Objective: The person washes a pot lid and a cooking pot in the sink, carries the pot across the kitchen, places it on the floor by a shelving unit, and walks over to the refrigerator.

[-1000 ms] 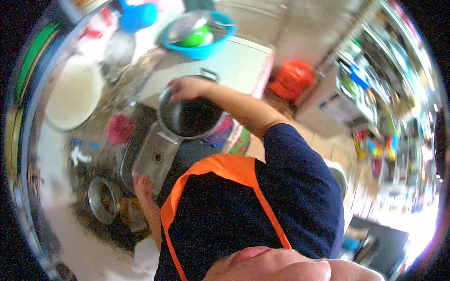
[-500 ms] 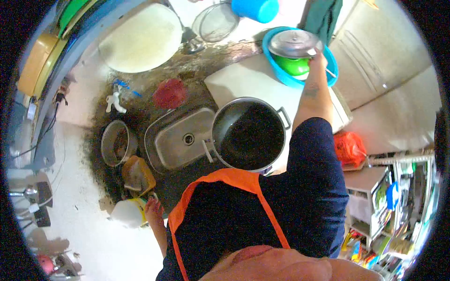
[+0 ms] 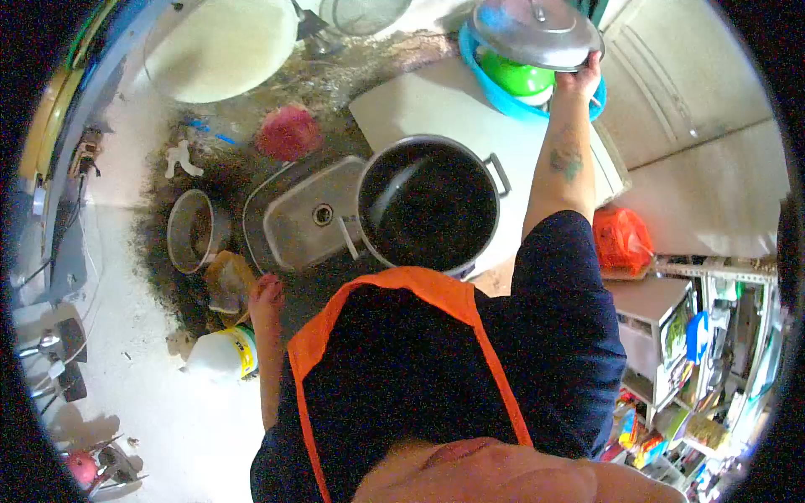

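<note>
My right hand (image 3: 580, 80) grips the near edge of a round metal lid (image 3: 532, 33), which is held over a blue basin (image 3: 503, 96) containing a green bowl (image 3: 516, 77). A large dark pot (image 3: 429, 205) with side handles stands open beside the metal sink (image 3: 306, 214), partly on the white counter (image 3: 402, 109). At the sink's near left corner is my left hand (image 3: 267, 291), close to a yellow container (image 3: 228, 289); its fingers are small and unclear in view.
A metal pot (image 3: 191, 230) stands left of the sink, below a white tap (image 3: 182, 159). A white bottle (image 3: 222, 354) lies nearby. A pink strainer (image 3: 288, 132) is behind the sink. To the right are a red bag (image 3: 620, 241) and a shelf unit (image 3: 650, 302).
My right hand moved from the pot to the lid over the basin, took hold of it, and has now raised and tilted it. The camera view has shifted.
</note>
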`<action>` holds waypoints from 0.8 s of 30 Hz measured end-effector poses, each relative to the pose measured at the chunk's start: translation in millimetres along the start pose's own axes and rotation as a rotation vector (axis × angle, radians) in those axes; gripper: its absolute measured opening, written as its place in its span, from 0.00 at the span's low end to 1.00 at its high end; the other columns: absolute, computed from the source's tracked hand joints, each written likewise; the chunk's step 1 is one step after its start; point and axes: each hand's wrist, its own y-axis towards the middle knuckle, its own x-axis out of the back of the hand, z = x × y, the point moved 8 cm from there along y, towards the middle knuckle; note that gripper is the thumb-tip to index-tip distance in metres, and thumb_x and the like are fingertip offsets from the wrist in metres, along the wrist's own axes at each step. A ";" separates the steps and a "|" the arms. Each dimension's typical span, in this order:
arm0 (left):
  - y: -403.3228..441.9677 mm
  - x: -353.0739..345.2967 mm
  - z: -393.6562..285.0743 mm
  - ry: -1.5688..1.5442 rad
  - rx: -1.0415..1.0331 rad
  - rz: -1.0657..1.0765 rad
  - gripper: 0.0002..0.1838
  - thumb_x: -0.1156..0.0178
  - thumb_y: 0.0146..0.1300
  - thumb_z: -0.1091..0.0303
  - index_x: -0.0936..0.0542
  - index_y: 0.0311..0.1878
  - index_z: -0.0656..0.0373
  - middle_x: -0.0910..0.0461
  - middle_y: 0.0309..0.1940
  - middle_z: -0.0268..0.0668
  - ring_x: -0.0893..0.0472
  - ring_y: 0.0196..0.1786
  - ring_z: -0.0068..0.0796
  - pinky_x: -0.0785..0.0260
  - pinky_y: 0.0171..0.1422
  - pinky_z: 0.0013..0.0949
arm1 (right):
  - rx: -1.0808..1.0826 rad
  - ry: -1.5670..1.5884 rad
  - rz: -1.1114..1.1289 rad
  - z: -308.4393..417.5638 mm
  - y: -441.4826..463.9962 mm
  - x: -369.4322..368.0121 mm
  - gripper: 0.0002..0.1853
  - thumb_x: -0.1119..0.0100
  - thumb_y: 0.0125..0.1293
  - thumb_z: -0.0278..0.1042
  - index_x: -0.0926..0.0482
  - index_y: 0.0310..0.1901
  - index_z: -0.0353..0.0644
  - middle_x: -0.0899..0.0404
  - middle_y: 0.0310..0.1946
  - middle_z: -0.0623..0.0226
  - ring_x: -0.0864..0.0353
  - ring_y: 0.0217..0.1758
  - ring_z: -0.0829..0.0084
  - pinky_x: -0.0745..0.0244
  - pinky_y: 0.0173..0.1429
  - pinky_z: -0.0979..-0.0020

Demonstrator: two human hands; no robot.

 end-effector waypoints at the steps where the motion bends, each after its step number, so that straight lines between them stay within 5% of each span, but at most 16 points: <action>1: 6.4 -12.5 -1.5 0.064 -0.049 0.111 0.16 0.44 0.54 0.67 0.29 0.47 0.56 0.25 0.42 0.33 0.25 0.42 0.26 0.35 0.40 0.26 | -0.012 -0.007 -0.002 16.3 -13.8 -1.3 0.20 0.56 0.63 0.46 0.32 0.51 0.41 0.31 0.52 0.63 0.30 0.52 0.60 0.35 0.55 0.54; 6: 14.1 -49.4 -1.5 0.015 0.017 0.257 0.14 0.45 0.55 0.68 0.28 0.46 0.56 0.24 0.38 0.30 0.25 0.40 0.23 0.35 0.39 0.25 | -0.033 -0.265 0.032 91.1 -111.0 -40.7 0.20 0.47 0.58 0.36 0.34 0.49 0.34 0.28 0.45 0.58 0.28 0.48 0.62 0.31 0.51 0.59; 7: 11.6 -55.9 -0.9 -0.034 0.022 0.307 0.14 0.45 0.55 0.67 0.28 0.46 0.55 0.24 0.37 0.30 0.25 0.40 0.23 0.35 0.39 0.25 | -0.042 -0.333 0.121 98.5 -136.3 -57.7 0.17 0.47 0.58 0.33 0.31 0.45 0.30 0.27 0.42 0.54 0.27 0.46 0.63 0.32 0.52 0.63; 11: 29.7 -63.7 7.2 0.099 0.019 0.404 0.14 0.46 0.56 0.66 0.28 0.46 0.54 0.24 0.38 0.30 0.26 0.39 0.23 0.35 0.39 0.26 | -0.091 -1.254 0.689 86.3 -251.4 -130.8 0.09 0.41 0.54 0.33 0.24 0.35 0.39 0.24 0.29 0.71 0.26 0.31 0.77 0.31 0.34 0.72; 14: 32.8 -79.1 8.4 0.179 -0.047 0.502 0.14 0.47 0.56 0.65 0.27 0.46 0.53 0.24 0.40 0.31 0.25 0.40 0.24 0.35 0.41 0.27 | 0.315 -1.563 1.156 54.6 -347.3 -173.0 0.09 0.40 0.51 0.36 0.27 0.27 0.39 0.26 0.23 0.65 0.27 0.26 0.68 0.32 0.30 0.66; 15: 29.8 -83.9 9.6 0.117 -0.021 0.509 0.13 0.47 0.56 0.66 0.27 0.46 0.53 0.24 0.40 0.31 0.25 0.41 0.24 0.35 0.42 0.28 | 0.564 -1.599 1.331 42.6 -377.9 -176.2 0.11 0.40 0.50 0.37 0.28 0.26 0.39 0.28 0.22 0.60 0.26 0.25 0.62 0.31 0.30 0.64; 17: 36.8 -95.5 3.2 0.055 -0.001 0.540 0.13 0.47 0.56 0.66 0.27 0.46 0.53 0.24 0.41 0.31 0.25 0.41 0.24 0.35 0.42 0.29 | 0.537 -1.687 1.437 -1.8 -402.6 -153.8 0.11 0.43 0.49 0.38 0.30 0.24 0.40 0.31 0.23 0.58 0.28 0.28 0.54 0.31 0.31 0.59; 24: 39.1 -93.2 17.7 0.061 -0.007 0.690 0.14 0.46 0.56 0.65 0.28 0.47 0.55 0.24 0.42 0.32 0.25 0.41 0.24 0.35 0.42 0.29 | 0.637 -1.944 1.568 -71.5 -440.4 -83.6 0.11 0.46 0.48 0.40 0.29 0.28 0.43 0.30 0.27 0.62 0.27 0.33 0.61 0.28 0.34 0.63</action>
